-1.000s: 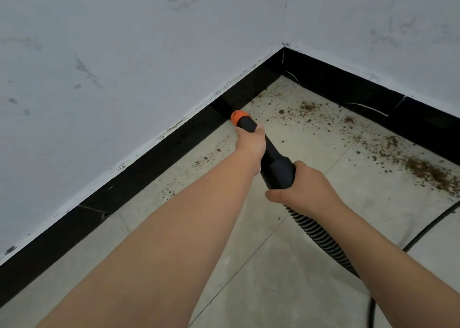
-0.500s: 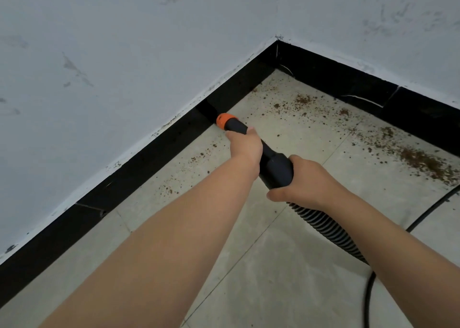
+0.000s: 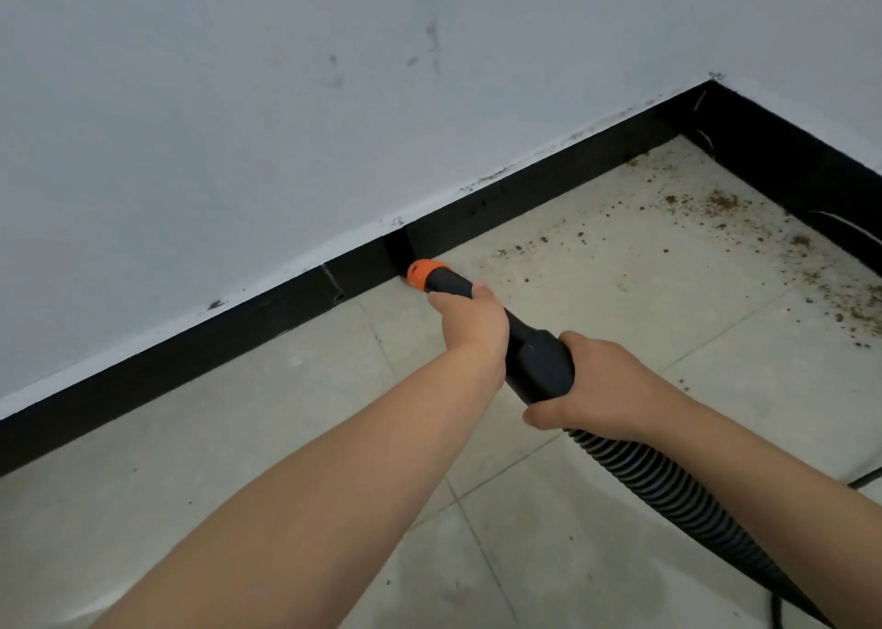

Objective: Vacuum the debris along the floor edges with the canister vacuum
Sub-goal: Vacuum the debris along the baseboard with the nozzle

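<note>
At the foot of the wall, both hands are clenched around the black vacuum nozzle point(image 3: 482, 304). The left hand point(image 3: 470, 327) wraps the narrow forward section, just behind the orange tip point(image 3: 422, 273); the right hand point(image 3: 603, 385) grips the thicker rear collar, thumb underneath, where the ribbed hose point(image 3: 668, 495) joins and runs back toward the lower right corner. The two hands sit close together, with a short stretch of black barrel showing between them. The nozzle slants forward and down to the left, its orange tip right at the seam where the pale tiled floor point(image 3: 286, 437) meets the black baseboard point(image 3: 191, 361); whether it touches is unclear. Brown debris point(image 3: 716, 203) lies scattered over the tiles to the right of the tip, thickest toward the room corner and along the right-hand baseboard, well apart from the nozzle. A few specks lie nearer, just right of the tip. Above the baseboard rises a scuffed white wall point(image 3: 286, 103). A thin dark cable point(image 3: 866, 478) shows at the right edge.
</note>
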Available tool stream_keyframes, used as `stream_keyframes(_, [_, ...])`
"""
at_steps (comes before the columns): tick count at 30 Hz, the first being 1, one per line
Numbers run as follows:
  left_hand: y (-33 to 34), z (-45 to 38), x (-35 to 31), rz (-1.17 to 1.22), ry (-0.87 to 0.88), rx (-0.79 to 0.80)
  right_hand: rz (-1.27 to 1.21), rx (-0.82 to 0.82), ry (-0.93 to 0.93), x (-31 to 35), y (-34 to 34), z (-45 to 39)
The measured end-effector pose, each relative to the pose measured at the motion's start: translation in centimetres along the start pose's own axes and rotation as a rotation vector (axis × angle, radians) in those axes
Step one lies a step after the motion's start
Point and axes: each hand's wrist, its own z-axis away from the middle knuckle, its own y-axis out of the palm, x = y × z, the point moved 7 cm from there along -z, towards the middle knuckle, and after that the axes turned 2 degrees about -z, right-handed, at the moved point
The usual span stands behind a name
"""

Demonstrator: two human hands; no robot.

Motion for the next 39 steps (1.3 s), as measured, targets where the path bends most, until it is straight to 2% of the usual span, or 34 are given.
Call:
stream_keyframes(14, [-9.4, -0.1, 1.6, 0.195, -0.029, 0.139, 0.105, -0.032, -0.020, 6.4, 4.8, 2.4])
stream_keyframes(17, [-12.5, 0.8, 2.0, 0.201, -0.006, 0.135, 0.134, 0.026, -0.065, 8.1, 5.7, 3.5])
stream_keyframes(21, [-18.0, 2.0, 5.0, 0.237, -0.084, -0.008, 0.225, 0.190, -0.128, 10.9, 9.5, 4.3])
stream_keyframes(27, [-27.5, 2.5, 8.7, 0.327, -0.114, -0.395, 0.245, 0.368, -0.283, 16.4, 17.3, 3.6])
stream_keyframes(30, [-30.8, 2.5, 10.5, 0.371, -0.160, -0.444, 0.283, 0.412, -0.339, 18.6, 20.2, 3.7])
stream_keyframes(39, [-38.4, 2.1, 12.4, 0.436, -0.140, -0.584, 0.242, 0.496, -0.413, 23.6, 26.4, 3.8])
